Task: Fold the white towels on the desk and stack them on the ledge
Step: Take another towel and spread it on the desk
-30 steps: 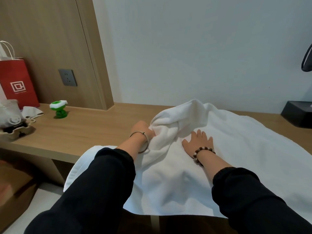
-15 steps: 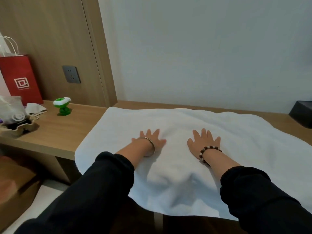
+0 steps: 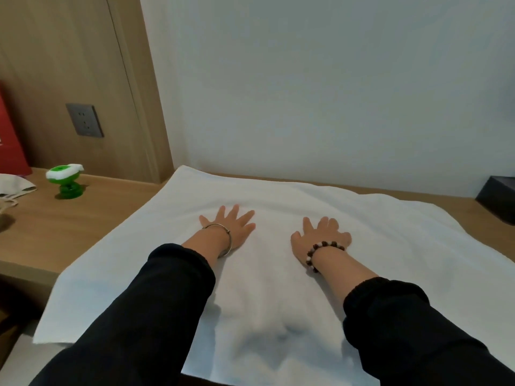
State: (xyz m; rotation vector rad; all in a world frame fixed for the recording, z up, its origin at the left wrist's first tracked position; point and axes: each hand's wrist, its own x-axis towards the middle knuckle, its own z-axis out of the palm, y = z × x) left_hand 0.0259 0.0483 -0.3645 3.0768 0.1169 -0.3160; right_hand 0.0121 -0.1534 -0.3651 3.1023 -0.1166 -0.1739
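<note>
The white towel (image 3: 273, 288) lies spread open over the wooden desk (image 3: 78, 224). Its far edge runs close along the foot of the white wall (image 3: 320, 79), and its near left corner hangs past the desk's front edge. The cloth is mostly smooth, with a few soft rumples in its near part between the person's forearms.

Both hands rest palm down on the middle of the towel with fingers straight and spread, pinching nothing. The left hand (image 3: 230, 229) lies left of the towel's centre, with a thin silver bangle (image 3: 223, 239) at the wrist. The right hand (image 3: 323, 235) lies right of the centre, with a bracelet of dark and white beads (image 3: 324, 247) at the wrist. A strip of bare towel separates them. Black sleeves (image 3: 156, 302) cover both forearms, which cross the towel's near part.

Left of the towel, well apart from its edge, a small green-and-white plastic object (image 3: 65, 181) stands on the desk. Farther left of the towel lie a piece of white cloth (image 3: 16, 186) and a red paper bag (image 3: 11, 146), both cut by the frame edge. Above and left of the towel's far left corner, a grey wall socket (image 3: 85, 120) sits in a wood panel (image 3: 55, 51). Just past the towel's right end is a black box (image 3: 498, 200).
</note>
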